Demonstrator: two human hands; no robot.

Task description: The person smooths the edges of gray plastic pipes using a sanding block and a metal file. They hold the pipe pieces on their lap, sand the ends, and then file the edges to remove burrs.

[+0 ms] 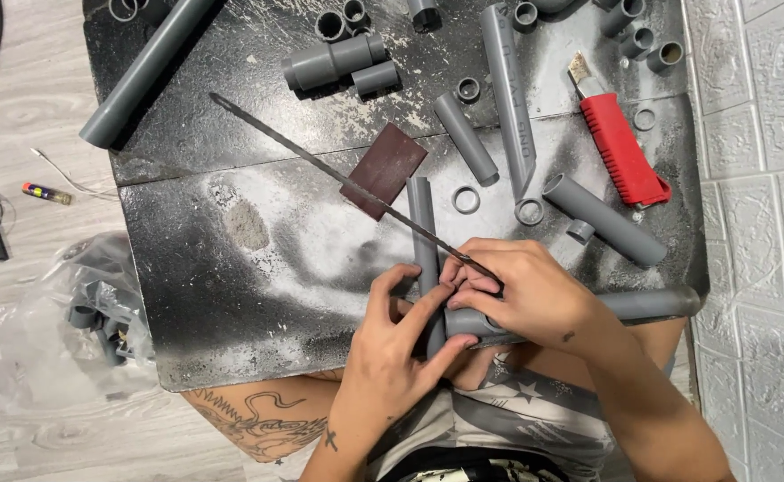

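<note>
The grey pipe (424,234) is held upright at the near edge of the black counter (231,268), pinned by the left hand (392,344), whose fingers are closed around its lower end. A thin saw blade (338,178) is gripped by the closed fingers of the right hand (521,290) and laid across the pipe. A red utility knife (620,147) is seen at far right.

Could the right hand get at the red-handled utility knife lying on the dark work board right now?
Probably not at once. The right hand is shut on the thin saw blade over the grey pipe joint. The red-handled utility knife lies uncovered on its side of the dark work board, with only loose pipe pieces between.
</note>
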